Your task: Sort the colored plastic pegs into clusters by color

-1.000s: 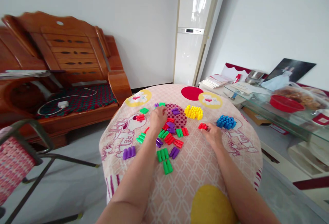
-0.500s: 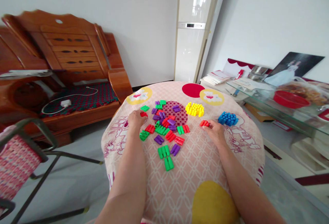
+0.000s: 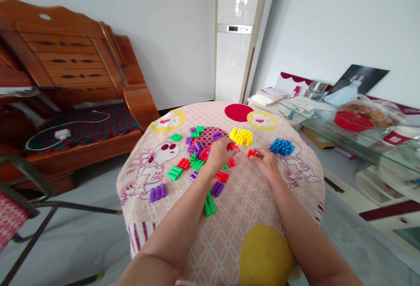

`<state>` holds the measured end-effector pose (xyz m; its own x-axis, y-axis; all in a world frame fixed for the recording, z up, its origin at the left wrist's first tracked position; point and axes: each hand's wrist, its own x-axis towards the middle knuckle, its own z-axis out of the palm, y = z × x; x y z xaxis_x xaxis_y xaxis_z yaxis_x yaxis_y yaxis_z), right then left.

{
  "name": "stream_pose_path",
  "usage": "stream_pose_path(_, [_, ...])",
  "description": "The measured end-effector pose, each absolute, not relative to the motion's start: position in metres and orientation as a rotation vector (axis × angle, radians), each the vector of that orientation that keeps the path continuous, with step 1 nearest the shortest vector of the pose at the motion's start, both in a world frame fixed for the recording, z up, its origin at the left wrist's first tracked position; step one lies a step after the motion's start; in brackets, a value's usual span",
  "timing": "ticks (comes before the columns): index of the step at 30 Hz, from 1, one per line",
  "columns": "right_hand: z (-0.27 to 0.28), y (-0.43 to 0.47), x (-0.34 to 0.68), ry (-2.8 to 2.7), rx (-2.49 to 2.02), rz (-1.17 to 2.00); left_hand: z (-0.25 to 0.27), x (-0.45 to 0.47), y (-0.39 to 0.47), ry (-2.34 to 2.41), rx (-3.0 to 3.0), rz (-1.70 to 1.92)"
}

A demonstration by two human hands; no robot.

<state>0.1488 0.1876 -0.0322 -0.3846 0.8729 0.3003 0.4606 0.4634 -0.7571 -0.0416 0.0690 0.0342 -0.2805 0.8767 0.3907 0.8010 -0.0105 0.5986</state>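
Observation:
My left hand (image 3: 220, 153) is over the right side of a mixed pile, closed on a red ribbed plastic block (image 3: 233, 147). My right hand (image 3: 267, 163) pinches a small row of red ribbed blocks (image 3: 252, 153) at the table surface, a short way to the right. Under and around my left forearm lie green blocks (image 3: 175, 172), purple blocks (image 3: 158, 192) and other red blocks (image 3: 183, 163). Part of the pile is hidden by my left hand and arm. A cluster of yellow blocks (image 3: 241, 136) stands just beyond my hands, and a blue cluster (image 3: 281, 146) is right of my right hand.
The round table has a patterned pink cloth (image 3: 226, 251). A glass-shelved cabinet (image 3: 315, 121) with a red bowl (image 3: 353, 120) stands at the right. To the left are a wooden bench (image 3: 75, 71) and a metal-framed chair (image 3: 46, 216). A tall white air conditioner (image 3: 231, 67) stands behind.
My left hand has moved right across the pile with a red block, from its left edge towards my right hand. My right hand stays near the same spot. The view has turned slightly right.

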Motion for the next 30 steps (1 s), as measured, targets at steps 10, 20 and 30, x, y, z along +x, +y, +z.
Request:
stream_pose_path(10, [-0.031, 0.187, 0.148, -2.038, -1.028, 0.719, -0.007, -0.008, 0.103, 2.053, 1.887, 0.929])
stream_pose_path(20, [-0.027, 0.186, 0.148, -2.079, -0.940, 0.682, -0.017, -0.002, 0.108, 1.854, 1.811, 1.068])
stream_pose_path(30, [-0.024, 0.183, 0.151, -1.999, -1.050, 0.723, 0.030, -0.082, 0.077, 2.343, 1.675, 1.135])
